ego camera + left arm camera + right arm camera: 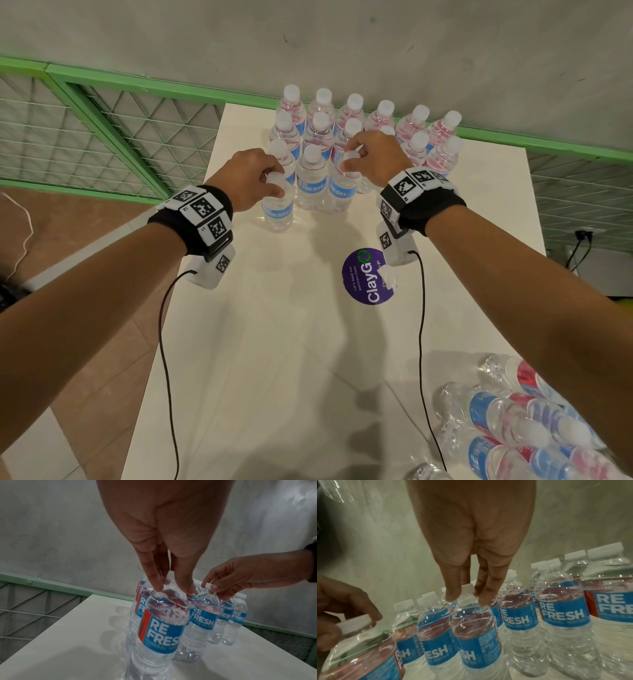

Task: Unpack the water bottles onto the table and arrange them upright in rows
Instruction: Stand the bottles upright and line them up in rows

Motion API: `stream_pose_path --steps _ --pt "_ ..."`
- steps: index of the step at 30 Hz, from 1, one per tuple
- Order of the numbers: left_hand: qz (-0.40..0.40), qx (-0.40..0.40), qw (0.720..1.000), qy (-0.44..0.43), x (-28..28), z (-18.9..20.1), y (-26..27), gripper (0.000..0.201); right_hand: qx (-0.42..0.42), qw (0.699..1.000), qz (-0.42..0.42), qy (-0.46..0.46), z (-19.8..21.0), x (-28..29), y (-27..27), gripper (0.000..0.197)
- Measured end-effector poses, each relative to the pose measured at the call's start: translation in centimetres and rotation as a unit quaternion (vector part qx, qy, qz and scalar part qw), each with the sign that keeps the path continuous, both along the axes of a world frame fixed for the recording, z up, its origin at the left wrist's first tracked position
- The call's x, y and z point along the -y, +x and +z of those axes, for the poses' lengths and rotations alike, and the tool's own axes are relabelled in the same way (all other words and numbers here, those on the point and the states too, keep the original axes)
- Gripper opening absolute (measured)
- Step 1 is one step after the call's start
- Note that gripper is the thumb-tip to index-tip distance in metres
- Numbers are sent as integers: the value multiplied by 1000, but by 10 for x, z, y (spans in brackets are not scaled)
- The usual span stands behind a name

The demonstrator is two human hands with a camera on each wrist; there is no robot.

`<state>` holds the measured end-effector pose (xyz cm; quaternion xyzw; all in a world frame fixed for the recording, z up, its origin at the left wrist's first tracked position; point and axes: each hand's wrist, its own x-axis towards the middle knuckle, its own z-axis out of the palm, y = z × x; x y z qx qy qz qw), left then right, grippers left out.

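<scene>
Clear water bottles with blue REFRESH labels and white caps stand in rows (pixel 352 116) at the far end of the white table (pixel 274 342). My left hand (pixel 274 180) pinches the neck of an upright bottle (pixel 278 205) at the front left of the group; the left wrist view shows its fingertips (pixel 158 586) on that bottle (pixel 163 626). My right hand (pixel 351 159) pinches the cap of another upright bottle (pixel 342 192) two places to the right. In the right wrist view its fingers (pixel 485 597) straddle the cap above that bottle (pixel 477 635).
A pack of several bottles (pixel 513 421) lies on its side at the table's near right corner. A purple ClayGo sticker (pixel 363 284) is on the tabletop. A grey wall and a green mesh fence (pixel 102 130) run behind the table, with tiled floor to the left.
</scene>
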<state>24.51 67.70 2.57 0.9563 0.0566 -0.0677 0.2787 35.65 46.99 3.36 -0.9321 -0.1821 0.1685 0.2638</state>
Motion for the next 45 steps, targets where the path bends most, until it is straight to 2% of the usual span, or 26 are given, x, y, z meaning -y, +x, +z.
stream_pose_path --steps 12,22,29,33,35,38,41,43,45 --pt "-8 -4 1000 -3 -3 -2 -2 40 15 1000 13 10 -4 0 3 29" --pt "-8 13 1000 -12 -9 -5 1 38 18 1000 14 7 -9 2 12 33" --pt "-19 -1 999 -30 -9 -10 -3 40 6 1000 16 17 -6 5 8 47" --pt "-27 -11 999 -43 -10 -13 -9 51 -5 999 1 37 11 23 -13 51" --pt "-41 4 999 -34 -10 -18 -15 61 -45 993 -27 108 30 41 -36 43" --pt "-83 89 991 48 0 -22 -25 69 -129 950 -58 279 77 76 -89 26" --pt "-134 168 972 92 36 -16 -43 62 -160 914 -76 366 124 118 -144 19" --pt "-184 175 964 80 80 -11 -64 50 -164 893 -103 405 144 147 -177 19" --pt "-276 172 945 45 131 -7 -98 38 -167 886 -136 411 153 177 -206 22"
